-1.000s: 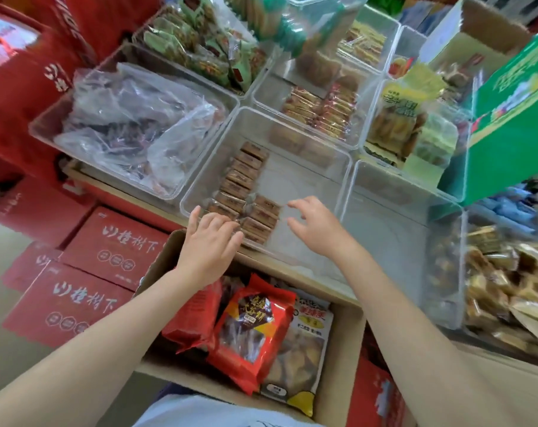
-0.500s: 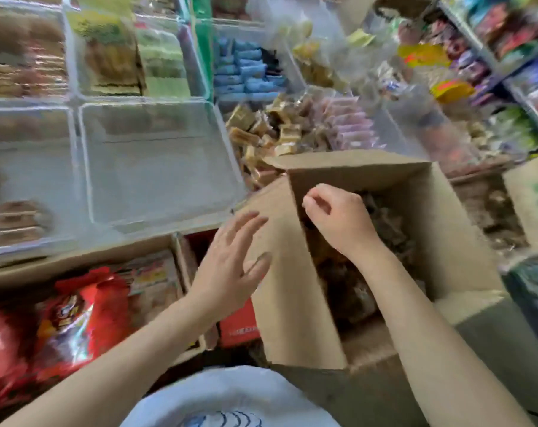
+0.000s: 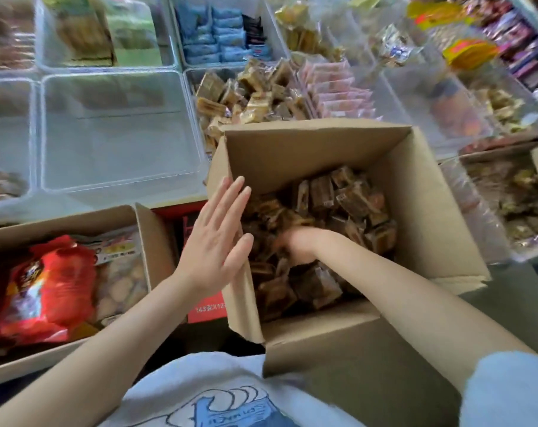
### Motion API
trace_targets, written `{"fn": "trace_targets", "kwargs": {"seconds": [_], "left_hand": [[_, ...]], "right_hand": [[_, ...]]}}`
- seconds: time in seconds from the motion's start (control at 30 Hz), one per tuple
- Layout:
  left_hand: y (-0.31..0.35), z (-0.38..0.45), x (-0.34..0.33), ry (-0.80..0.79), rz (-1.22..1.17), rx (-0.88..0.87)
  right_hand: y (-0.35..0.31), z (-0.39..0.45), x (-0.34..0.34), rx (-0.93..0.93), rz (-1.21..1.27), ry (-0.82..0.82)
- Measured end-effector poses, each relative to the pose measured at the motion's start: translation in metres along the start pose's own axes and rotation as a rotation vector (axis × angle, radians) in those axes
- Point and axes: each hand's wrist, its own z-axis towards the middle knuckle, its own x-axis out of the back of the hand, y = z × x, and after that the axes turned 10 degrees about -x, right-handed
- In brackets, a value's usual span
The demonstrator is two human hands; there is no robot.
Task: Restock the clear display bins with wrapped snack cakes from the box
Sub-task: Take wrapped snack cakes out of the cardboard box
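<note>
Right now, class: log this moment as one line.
left hand: open, flat on box wall | right hand: among snack cakes, grip unclear | clear bin: unfilled

An open brown cardboard box point(image 3: 338, 155) holds a loose heap of brown wrapped snack cakes point(image 3: 338, 204) around the right hand point(image 3: 295, 245). Beyond the flat left hand point(image 3: 213, 241), 1 clear bin point(image 3: 116, 131) sits bare.

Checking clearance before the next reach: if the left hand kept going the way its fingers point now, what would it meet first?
Probably the box's upright left flap: the left hand lies flat, fingers pointing up-right along it. Past that, the bin of tan wrapped snacks. Depth is unclear.
</note>
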Motion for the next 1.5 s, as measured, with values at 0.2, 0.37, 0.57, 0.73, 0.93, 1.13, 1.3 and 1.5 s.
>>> {"fn": "trace_targets", "kwargs": {"seconds": [0.2, 0.37, 0.57, 0.73, 0.93, 1.13, 1.3, 1.5], "left_hand": [[0.005, -0.003, 0.003, -0.019, 0.029, 0.079], [0.008, -0.002, 0.007, -0.037, 0.01, 0.108], [0.016, 0.0, 0.017, -0.077, -0.047, 0.171], [0.022, -0.002, 0.044, 0.112, -0.295, 0.261], [-0.009, -0.012, 0.111, 0.275, -0.604, 0.374], [-0.068, -0.05, 0.183, 0.433, -0.84, 0.58], [-0.136, -0.098, 0.235, 0.42, -0.56, 0.53], [-0.226, -0.151, 0.276, 0.474, -0.416, 0.534]], "right_hand": [[-0.01, 0.015, -0.022, 0.1, -0.271, 0.092], [0.029, -0.003, 0.028, 0.055, 0.145, 0.133], [0.046, -0.069, 0.069, 0.406, 1.337, 0.093], [0.0, -0.085, 0.085, 0.57, 1.433, -0.032], [-0.081, -0.089, 0.107, 0.59, 1.249, 0.012], [-0.17, -0.072, 0.138, 0.55, 1.064, 0.035], [-0.258, -0.039, 0.163, 0.505, 0.687, 0.284], [-0.364, 0.013, 0.183, 0.516, 0.491, 0.456]]}}
